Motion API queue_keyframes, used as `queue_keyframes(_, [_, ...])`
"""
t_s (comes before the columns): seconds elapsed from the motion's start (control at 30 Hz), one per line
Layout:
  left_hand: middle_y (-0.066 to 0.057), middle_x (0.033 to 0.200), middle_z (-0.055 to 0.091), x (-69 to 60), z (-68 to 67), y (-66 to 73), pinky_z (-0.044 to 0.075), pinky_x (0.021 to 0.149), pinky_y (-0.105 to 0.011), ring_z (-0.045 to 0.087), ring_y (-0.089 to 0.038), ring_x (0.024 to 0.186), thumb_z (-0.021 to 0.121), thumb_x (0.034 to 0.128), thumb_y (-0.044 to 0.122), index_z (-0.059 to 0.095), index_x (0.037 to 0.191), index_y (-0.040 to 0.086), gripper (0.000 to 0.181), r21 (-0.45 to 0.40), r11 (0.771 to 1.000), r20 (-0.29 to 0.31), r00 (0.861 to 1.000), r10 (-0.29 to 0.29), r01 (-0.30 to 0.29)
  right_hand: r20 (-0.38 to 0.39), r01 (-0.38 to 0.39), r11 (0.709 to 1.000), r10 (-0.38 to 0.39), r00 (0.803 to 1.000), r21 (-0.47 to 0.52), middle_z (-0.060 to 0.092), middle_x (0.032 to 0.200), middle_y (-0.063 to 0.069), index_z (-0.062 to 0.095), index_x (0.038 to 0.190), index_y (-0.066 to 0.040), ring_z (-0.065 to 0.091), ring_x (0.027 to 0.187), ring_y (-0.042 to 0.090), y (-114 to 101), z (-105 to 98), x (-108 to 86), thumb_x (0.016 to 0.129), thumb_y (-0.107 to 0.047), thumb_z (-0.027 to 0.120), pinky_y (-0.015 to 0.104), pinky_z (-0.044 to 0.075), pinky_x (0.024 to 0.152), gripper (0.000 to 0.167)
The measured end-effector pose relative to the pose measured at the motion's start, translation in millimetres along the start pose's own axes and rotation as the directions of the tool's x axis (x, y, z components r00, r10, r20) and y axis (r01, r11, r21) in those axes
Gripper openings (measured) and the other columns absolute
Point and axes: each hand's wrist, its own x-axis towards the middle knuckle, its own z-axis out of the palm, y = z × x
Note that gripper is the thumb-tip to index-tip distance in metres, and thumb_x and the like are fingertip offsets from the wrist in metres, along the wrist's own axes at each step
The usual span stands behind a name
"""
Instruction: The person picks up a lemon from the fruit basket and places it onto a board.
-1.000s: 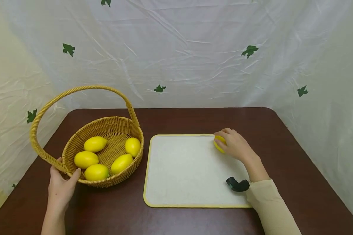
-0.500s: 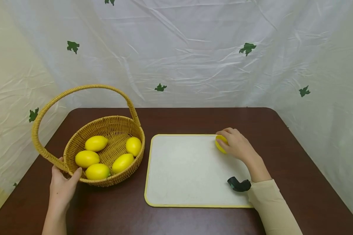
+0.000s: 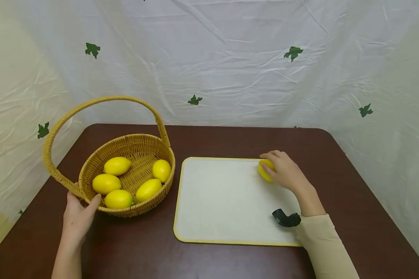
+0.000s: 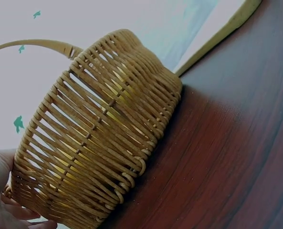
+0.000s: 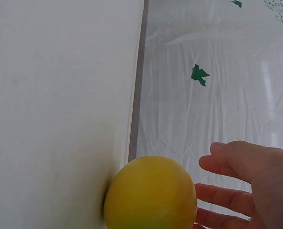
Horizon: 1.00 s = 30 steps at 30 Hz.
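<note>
My left hand (image 3: 77,219) grips the near-left rim of a wicker basket (image 3: 143,141), thumb over the edge and fingers outside; the left wrist view shows this hand (image 4: 0,186) at the woven wall (image 4: 98,129). Several yellow lemons (image 3: 117,166) lie in the basket. On the far right part of a white board (image 3: 223,201), my right hand (image 3: 288,172) is curled over another lemon (image 3: 264,175). In the right wrist view, that lemon (image 5: 151,195) rests against the board, with fingers of the hand (image 5: 256,181) behind it and the thumb apart from it.
A dark curved object (image 3: 286,218) sits beside the right sleeve (image 3: 322,240), over the board. The brown table (image 3: 136,248) carries board and basket, with pale sheeting (image 3: 230,66) behind and at both sides. The tall basket handle (image 3: 104,100) arches above the basket.
The whole head view has shifted slightly, basket and board moving a little rightward in it. Both hands keep about the same places on the basket and the lemon.
</note>
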Motion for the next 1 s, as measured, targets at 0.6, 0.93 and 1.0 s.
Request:
queue_keyframes(0.6, [-0.021, 0.145, 0.024, -1.1, 3.2, -0.5, 0.031, 0.088, -0.044, 0.034, -0.03, 0.115, 0.044, 0.0913, 0.022, 0.001, 0.148, 0.01, 0.072, 0.035, 0.999, -0.113, 0.993, -0.028, 0.032, -0.055, 0.248, 0.969, -0.248, 0.967, 0.0, 0.053, 0.119, 0.015, 0.057, 0.119, -0.003, 0.042, 0.113, 0.031, -49.8, -19.8, 43.8, 0.091, -0.019, 0.055, 0.046, 0.035, 0.093, 0.032])
queue_keyframes(0.93, [-0.026, 0.142, 0.027, -0.7, 5.6, 1.4, 0.029, 0.093, -0.049, 0.034, -0.034, 0.117, 0.044, 0.09, 0.019, 0.002, 0.147, 0.005, 0.072, 0.038, 0.999, -0.099, 0.995, 0.033, -0.029, -0.058, 0.425, 0.904, -0.423, 0.904, 0.041, 0.056, 0.114, 0.011, 0.06, 0.117, -0.005, 0.049, 0.107, 0.026, -110.9, -29.6, 79.6, 0.09, -0.017, 0.056, 0.041, 0.039, 0.089, 0.029])
queue_keyframes(1.0, [-0.026, 0.142, 0.027, -1.4, 5.1, 1.4, 0.03, 0.092, -0.049, 0.035, -0.033, 0.115, 0.044, 0.09, 0.018, 0.002, 0.147, 0.005, 0.072, 0.038, 0.999, -0.106, 0.994, 0.031, -0.027, -0.054, 0.484, 0.874, -0.482, 0.875, 0.047, 0.057, 0.111, 0.009, 0.061, 0.115, -0.005, 0.051, 0.101, 0.024, -127.7, -29.0, 91.2, 0.09, -0.016, 0.056, 0.037, 0.04, 0.085, 0.027])
